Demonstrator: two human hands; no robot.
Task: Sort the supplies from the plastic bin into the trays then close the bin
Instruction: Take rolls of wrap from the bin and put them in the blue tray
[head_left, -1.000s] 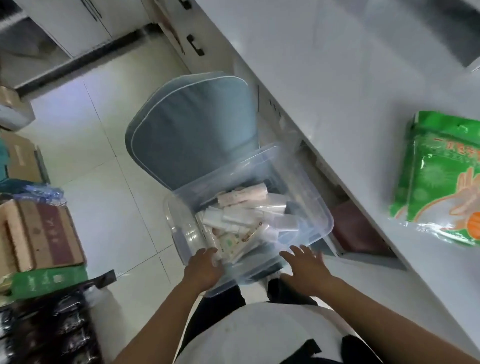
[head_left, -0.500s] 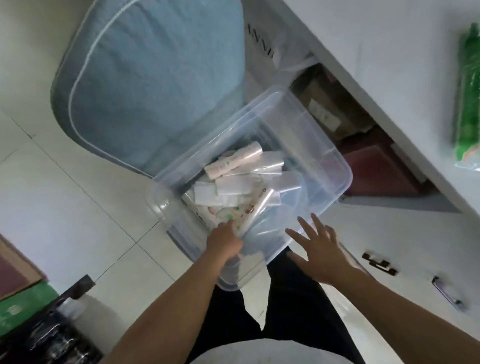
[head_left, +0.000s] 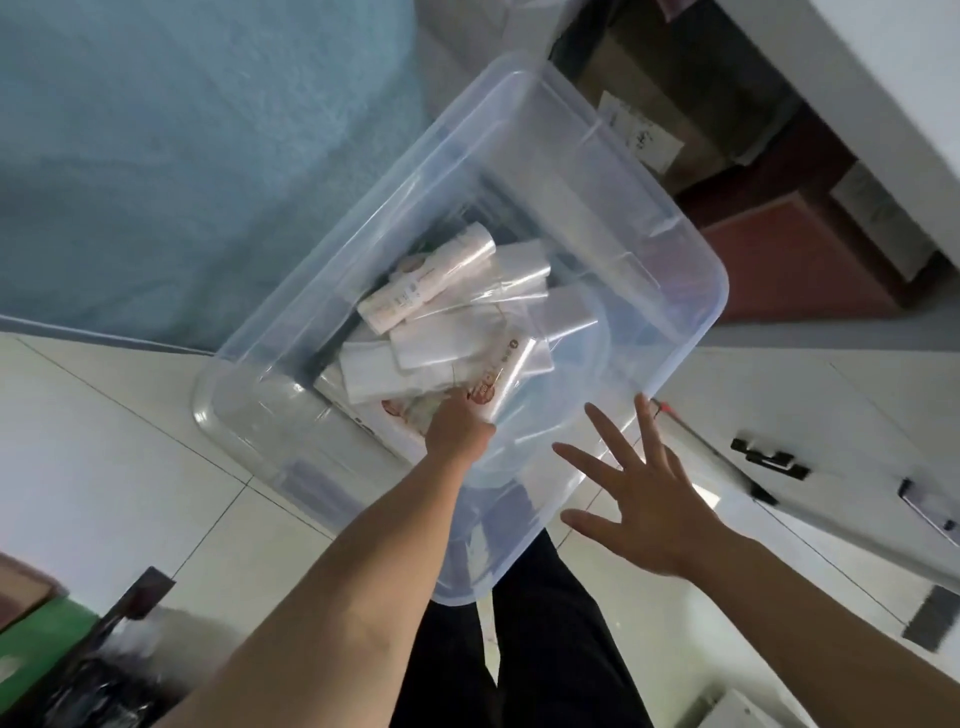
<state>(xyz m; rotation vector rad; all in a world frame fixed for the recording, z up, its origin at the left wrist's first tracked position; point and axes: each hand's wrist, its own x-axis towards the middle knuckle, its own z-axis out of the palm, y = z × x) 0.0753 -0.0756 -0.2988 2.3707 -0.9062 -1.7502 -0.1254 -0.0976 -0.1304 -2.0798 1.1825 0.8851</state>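
Head view.

Bin (head_left: 519, 124): clear plastic, open-topped, set on the floor (head_left: 93, 467) at an angle, its far corner against a blue cushion (head_left: 182, 156). No lid on it.

Supplies (head_left: 457, 322): a loose heap of wrapped rolls and flat packets, mostly white or clear, gathered in the left half of the bin. One pinkish printed roll (head_left: 431, 286) lies on top at the far side. One clear-wrapped roll with red print (head_left: 506, 376) lies nearest the person.

Left hand (head_left: 457, 428): reaching down inside the bin, fingers curled onto the near end of the heap, against the red-print roll. Fingertips hidden; whether they grip anything cannot be told.

Right hand (head_left: 639, 499): empty, fingers spread wide, palm down, over the bin's near right rim. Whether it touches the rim cannot be told.

Surroundings: white cabinet (head_left: 831, 467) with a dark handle (head_left: 769, 460) to the right; boxes (head_left: 675, 104) under a counter beyond the bin.
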